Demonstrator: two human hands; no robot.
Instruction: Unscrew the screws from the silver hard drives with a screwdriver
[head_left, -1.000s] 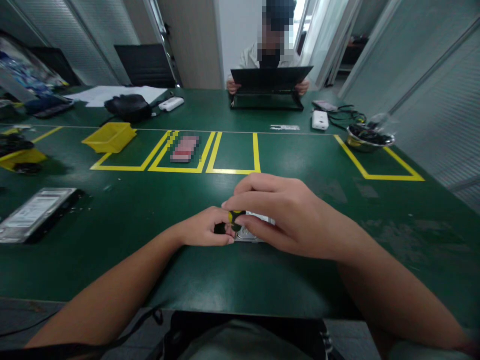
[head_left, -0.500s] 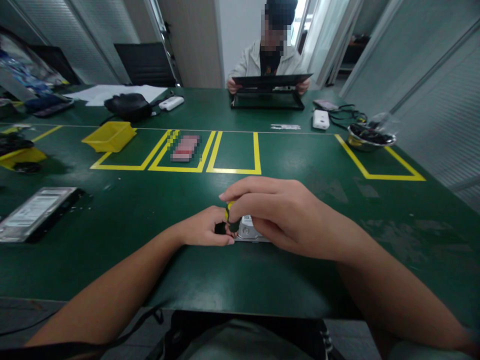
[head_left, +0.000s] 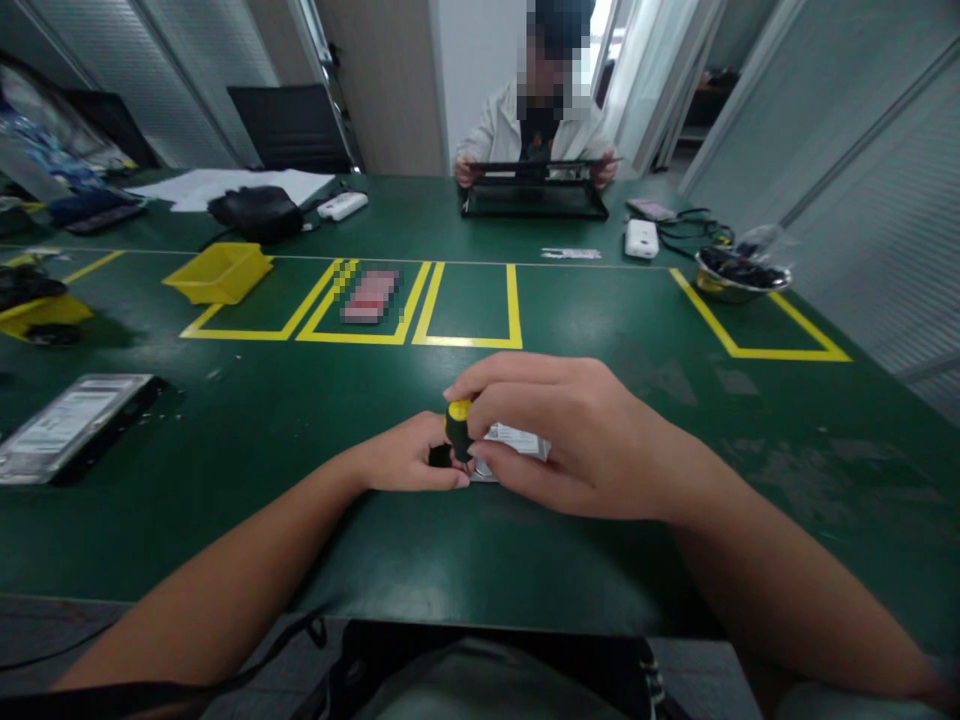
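My right hand pinches a short yellow-and-black screwdriver between thumb and fingers. The screwdriver stands nearly upright over the left end of a silver hard drive with a white label. Gripping that left end is my left hand, its thumb along the near edge. Both hands cover much of the drive, and the screwdriver's tip is mostly hidden. A second, larger hard drive lies on the green table at the left.
Beyond the hands lie a yellow bin, a pink-and-red item within yellow tape, and a metal bowl of dark parts. Another yellow bin stands far left. Across the table a person holds a black panel.
My right thumb and fingers have shifted around the screwdriver, exposing more of its handle and the drive's label. My left hand stays put. The person opposite has tilted the black panel lower.
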